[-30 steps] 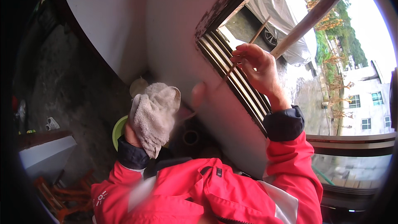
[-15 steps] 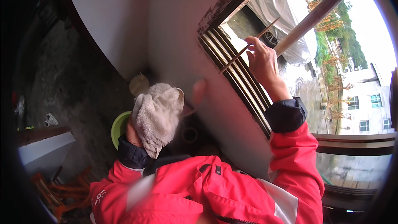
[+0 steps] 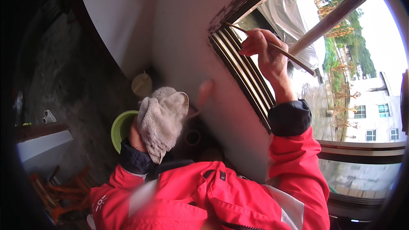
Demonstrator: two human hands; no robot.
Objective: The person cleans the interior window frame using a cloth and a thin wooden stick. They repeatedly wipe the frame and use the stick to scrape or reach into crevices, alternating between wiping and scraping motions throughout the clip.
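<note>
A thin wooden stick point(image 3: 297, 61) is pinched in the fingers of my right hand point(image 3: 271, 59), at the window on the right. Its far tip reaches the upper corner of the window frame, by the end of the grooved sliding track point(image 3: 243, 71); whether it touches is hard to tell. The other end points out over the sill side, toward the lower right. In front of my body, my left hand point(image 3: 136, 138) grips a pale beige towel point(image 3: 162, 120), bunched up and covering most of the fingers.
Below my left hand stands a green basin point(image 3: 118, 133) on the dark floor. A round pale lid-like object point(image 3: 142, 84) lies near the wall corner. A thick wooden pole point(image 3: 334, 17) crosses the window opening. Orange-brown wooden stools point(image 3: 59, 198) stand at the lower left.
The stick has swung round in my right hand: its far tip now reaches the frame's upper corner, while the other end points down right. My left hand keeps its hold on the towel.
</note>
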